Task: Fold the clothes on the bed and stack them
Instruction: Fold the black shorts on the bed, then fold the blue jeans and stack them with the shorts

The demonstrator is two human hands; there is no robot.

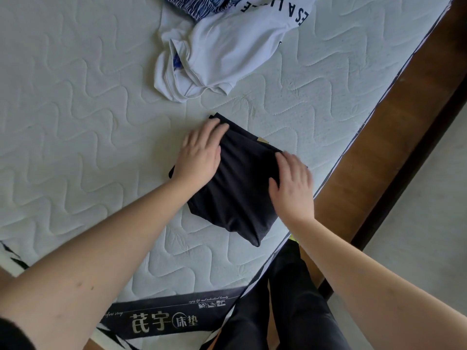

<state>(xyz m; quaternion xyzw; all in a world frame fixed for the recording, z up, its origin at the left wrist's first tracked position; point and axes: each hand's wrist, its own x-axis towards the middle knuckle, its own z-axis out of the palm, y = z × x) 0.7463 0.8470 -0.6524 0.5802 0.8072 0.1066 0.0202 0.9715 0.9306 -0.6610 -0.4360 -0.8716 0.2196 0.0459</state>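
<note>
Now my left hand (199, 150) and right hand (293, 183) press flat, fingers straight, on the folded black garment (237, 198). It sits near the mattress edge (326, 178); a careless shove could slide it off.

At frame centre a folded black garment (237, 188) lies on the quilted mattress (75, 122). The left hand (199, 152) and right hand (293, 184) press flat on it. A crumpled white shirt (227, 51) and blue patterned cloth (197, 6) sit at upper centre.

Matt black cloth garment (237, 188); quilted mattress (75, 109)
</note>
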